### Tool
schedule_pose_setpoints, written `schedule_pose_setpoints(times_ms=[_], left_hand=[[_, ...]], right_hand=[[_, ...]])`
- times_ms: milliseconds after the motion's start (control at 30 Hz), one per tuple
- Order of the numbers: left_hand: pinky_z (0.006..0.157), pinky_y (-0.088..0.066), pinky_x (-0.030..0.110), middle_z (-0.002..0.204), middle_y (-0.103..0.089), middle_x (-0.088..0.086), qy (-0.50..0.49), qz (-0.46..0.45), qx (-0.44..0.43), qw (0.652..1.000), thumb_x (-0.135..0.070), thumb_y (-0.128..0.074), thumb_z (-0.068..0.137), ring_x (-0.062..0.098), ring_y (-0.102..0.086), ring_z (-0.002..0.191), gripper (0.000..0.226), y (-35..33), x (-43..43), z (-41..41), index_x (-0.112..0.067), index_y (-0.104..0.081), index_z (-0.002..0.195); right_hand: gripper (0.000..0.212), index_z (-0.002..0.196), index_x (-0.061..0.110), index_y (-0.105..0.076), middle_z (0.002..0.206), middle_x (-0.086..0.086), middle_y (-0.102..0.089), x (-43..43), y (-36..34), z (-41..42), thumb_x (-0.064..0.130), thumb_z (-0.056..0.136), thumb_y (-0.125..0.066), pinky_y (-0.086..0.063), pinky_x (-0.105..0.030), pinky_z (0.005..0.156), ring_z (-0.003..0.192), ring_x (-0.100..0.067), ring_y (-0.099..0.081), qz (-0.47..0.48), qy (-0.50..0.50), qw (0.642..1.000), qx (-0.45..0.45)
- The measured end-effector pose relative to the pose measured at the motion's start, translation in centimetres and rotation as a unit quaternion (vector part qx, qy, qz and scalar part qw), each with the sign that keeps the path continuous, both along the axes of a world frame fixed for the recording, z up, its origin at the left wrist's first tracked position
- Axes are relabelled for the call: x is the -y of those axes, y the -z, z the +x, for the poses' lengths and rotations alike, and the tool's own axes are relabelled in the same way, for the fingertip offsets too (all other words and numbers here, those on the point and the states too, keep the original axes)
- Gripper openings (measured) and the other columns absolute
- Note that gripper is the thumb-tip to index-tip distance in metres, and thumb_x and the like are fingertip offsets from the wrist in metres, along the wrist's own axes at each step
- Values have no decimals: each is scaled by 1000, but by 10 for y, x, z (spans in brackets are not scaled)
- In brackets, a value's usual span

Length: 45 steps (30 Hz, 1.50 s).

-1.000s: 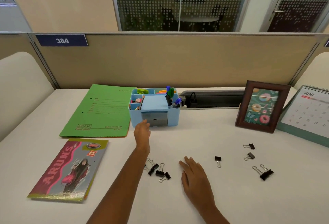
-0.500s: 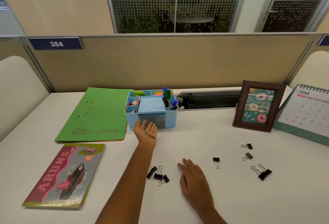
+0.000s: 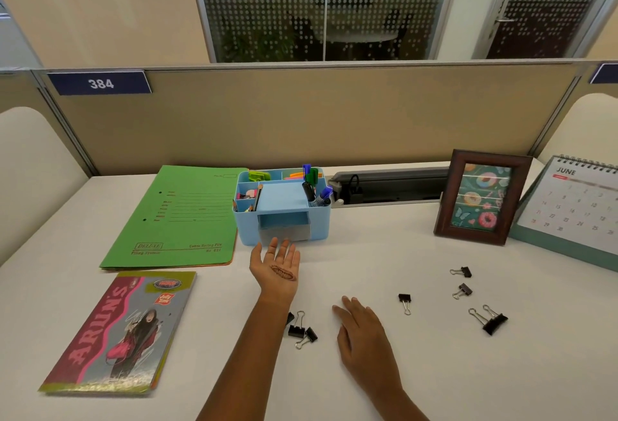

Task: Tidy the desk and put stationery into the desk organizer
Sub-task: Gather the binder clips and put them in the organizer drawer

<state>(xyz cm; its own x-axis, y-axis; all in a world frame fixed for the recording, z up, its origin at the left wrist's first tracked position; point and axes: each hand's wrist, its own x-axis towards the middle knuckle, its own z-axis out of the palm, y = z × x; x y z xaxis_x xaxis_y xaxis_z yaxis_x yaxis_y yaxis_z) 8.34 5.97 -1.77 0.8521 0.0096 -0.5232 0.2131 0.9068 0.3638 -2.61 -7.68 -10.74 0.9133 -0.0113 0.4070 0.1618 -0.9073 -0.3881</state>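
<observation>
Whereas palm-down a second ago, now palm-up, straight fingers at the grey drawer of the blue organizer: left hand, holding nothing. Right hand flat, relaxed on the table. Markers upright inside the organizer. Seven binder clips loose: three by left forearm, four rightward.

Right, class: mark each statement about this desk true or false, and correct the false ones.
1. The left hand lies palm up in front of the desk organizer. True.
2. The right hand grips a pen. False: it rests flat on the desk, holding nothing.
3. The green folder lies right of the desk organizer. False: it lies on its left.
4. Loose binder clips lie on the desk. True.
5. The calendar shows June. True.
</observation>
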Motion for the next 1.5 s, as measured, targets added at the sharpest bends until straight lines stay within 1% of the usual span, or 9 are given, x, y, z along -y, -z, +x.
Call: schedule_pose_setpoints(times_ms=[333,500,667,833,933,1100,1200,1300,1500], left_hand=[[110,-27,38,140,-42,17,-1,8,5,1000,-36,-35,95,31,-37,132,38,0,-3,-11,-11,-48,120],[109,-28,38,140,-41,20,16,26,7,1000,-35,-35,96,32,-36,132,45,-3,-7,-11,-8,-46,129],[108,-28,38,140,-41,21,31,40,7,999,-35,-34,96,32,-36,132,46,-4,-15,-12,-8,-45,132],[107,-31,38,136,-45,18,37,176,17,984,-23,-33,99,32,-39,130,39,-3,-24,-17,-4,-45,130],[92,-38,33,116,-56,13,19,442,44,896,-9,-37,96,32,-49,118,23,12,-36,-25,-7,-56,109],[83,-37,29,104,-59,10,30,754,127,644,3,-44,89,25,-54,98,21,49,-68,-47,-6,-59,100],[84,-36,26,105,-60,7,61,801,161,573,-4,-42,88,19,-54,94,22,65,-81,-58,-7,-59,102],[92,-33,24,113,-60,10,107,848,198,481,-21,-29,82,24,-54,108,41,80,-90,-65,-8,-61,103],[90,-31,24,105,-65,12,116,859,203,455,-21,-30,81,29,-62,99,41,79,-91,-66,-7,-65,96]], right_hand=[[44,99,14,-69,108,-6,-69,-1,-1,0,20,91,-27,-17,-17,106,104,-22,-64,-11,11,999,29],[39,99,8,-69,109,-14,-66,12,-4,6,19,87,-33,-24,-28,106,113,-22,-43,18,91,992,87],[26,100,3,-67,106,-25,-63,46,-15,16,16,80,-56,-54,-44,74,101,-34,-52,-2,202,977,65],[36,78,1,-70,71,-22,-61,61,-29,23,-9,47,-85,-46,-30,36,56,-37,-58,-44,208,974,-76],[41,58,3,-63,52,-14,-49,60,-34,27,-22,31,-81,-15,-12,30,39,-26,-49,-57,178,979,-81],[46,47,0,-54,45,-15,-48,49,-36,35,-14,15,-85,-28,-16,26,31,-26,-47,-82,144,979,-122],[16,81,-2,-63,83,-20,-60,33,-54,38,2,68,-72,-50,-30,55,71,-32,-62,-55,150,969,-189],[19,101,2,-62,105,-18,-57,14,-67,47,7,85,-53,-42,-29,76,92,-28,-56,80,116,966,-217],[19,101,2,-65,101,-17,-60,-37,-127,89,5,87,-52,-33,-17,70,92,-25,-57,136,18,988,-68]])
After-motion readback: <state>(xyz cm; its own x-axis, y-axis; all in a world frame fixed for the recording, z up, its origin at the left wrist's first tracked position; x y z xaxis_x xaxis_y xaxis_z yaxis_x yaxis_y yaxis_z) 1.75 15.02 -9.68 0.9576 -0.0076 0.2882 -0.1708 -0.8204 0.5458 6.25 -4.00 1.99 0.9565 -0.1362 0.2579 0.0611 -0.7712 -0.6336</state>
